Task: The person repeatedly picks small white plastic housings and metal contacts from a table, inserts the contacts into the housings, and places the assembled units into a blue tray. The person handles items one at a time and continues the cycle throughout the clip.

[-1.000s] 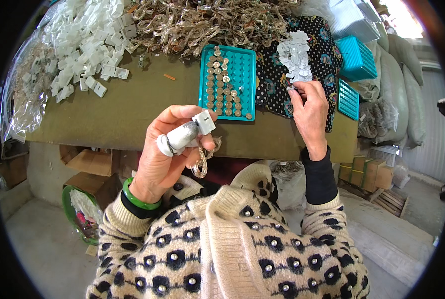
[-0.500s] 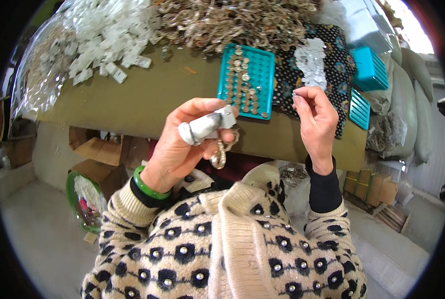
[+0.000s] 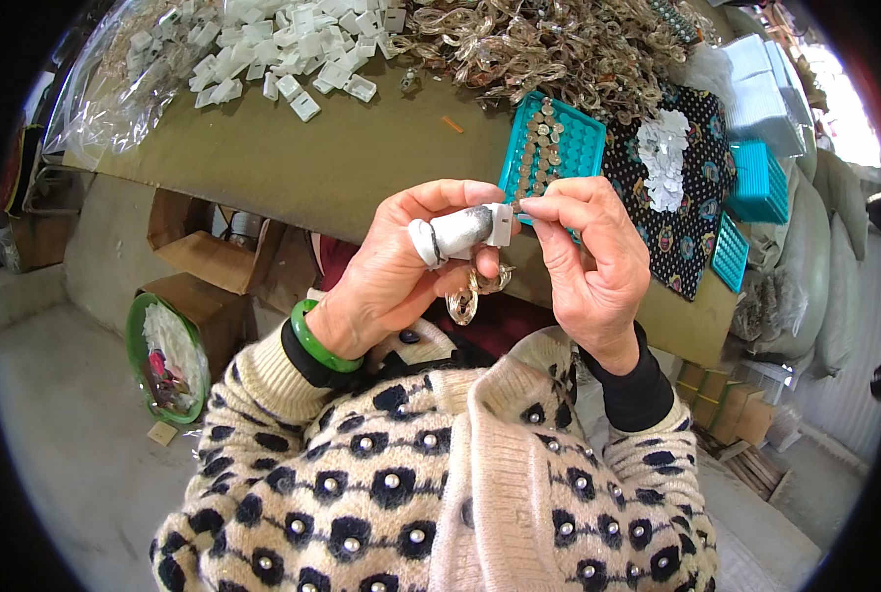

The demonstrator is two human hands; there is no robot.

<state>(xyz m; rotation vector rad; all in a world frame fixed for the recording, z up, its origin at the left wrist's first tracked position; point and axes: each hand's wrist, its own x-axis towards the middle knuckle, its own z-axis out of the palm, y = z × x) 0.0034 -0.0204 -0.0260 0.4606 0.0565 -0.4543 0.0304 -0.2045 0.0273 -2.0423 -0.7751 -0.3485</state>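
Note:
My left hand (image 3: 376,271) is closed around a small white plastic case (image 3: 501,225), and a looped bundle of clear wire (image 3: 463,305) hangs below it. White wrapping (image 3: 457,233), smudged grey, covers one finger. At the case's right end, my right hand (image 3: 598,261) pinches thumb against forefinger; what sits between the tips is too small to make out. Just behind the hands lies a teal tray (image 3: 586,148) with rows of small round metallic discs (image 3: 539,148). To its right, thin white pieces (image 3: 663,158) are heaped on a dark patterned cloth (image 3: 692,242).
Many white plastic cases (image 3: 302,44) lie loose at the back left beside a clear plastic bag (image 3: 115,109). A big heap of wire bundles (image 3: 559,49) fills the back. Teal baskets (image 3: 759,183) stand right; a green tub (image 3: 137,345) and cardboard box (image 3: 209,261) are below left.
My right hand has moved left from beside the white pieces to the end of the case, its pinch kept closed. My left hand still holds the case. The view has shifted slightly.

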